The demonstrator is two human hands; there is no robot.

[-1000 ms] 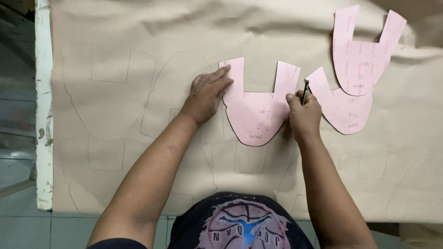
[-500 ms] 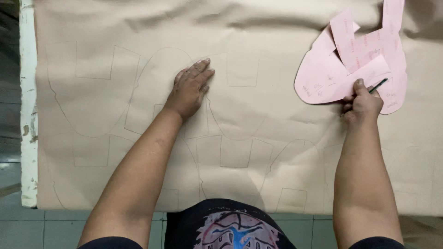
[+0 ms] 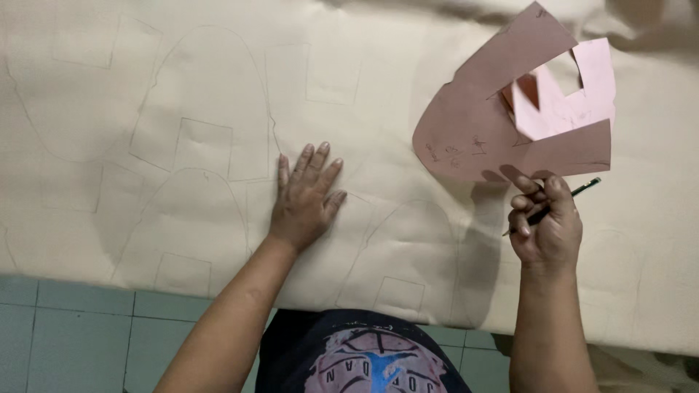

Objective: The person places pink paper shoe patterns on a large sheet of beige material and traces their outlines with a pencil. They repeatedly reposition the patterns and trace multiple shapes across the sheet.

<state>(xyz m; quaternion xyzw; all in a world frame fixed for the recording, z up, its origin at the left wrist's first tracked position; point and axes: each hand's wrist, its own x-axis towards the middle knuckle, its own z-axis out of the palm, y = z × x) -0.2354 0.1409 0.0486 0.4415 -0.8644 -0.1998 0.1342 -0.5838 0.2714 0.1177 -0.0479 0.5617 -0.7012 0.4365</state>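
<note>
At the right edge of the worktop, my right hand (image 3: 547, 227) lifts a stack of pink paper patterns (image 3: 510, 120) off the beige sheet (image 3: 378, 94). How many patterns lie in the stack is hard to make out; I see a darker one in front and a lighter one showing through its cut-out. My right grip is closed, pinching the lower edge of the patterns, with a dark pencil (image 3: 553, 206) tucked between the fingers; only its two ends show. My left hand (image 3: 303, 198) lies flat on the sheet, fingers spread, holding nothing, among faint pencilled outlines (image 3: 204, 145). The sheet runs out of view on three sides, and it hides the worktop beneath.
</note>
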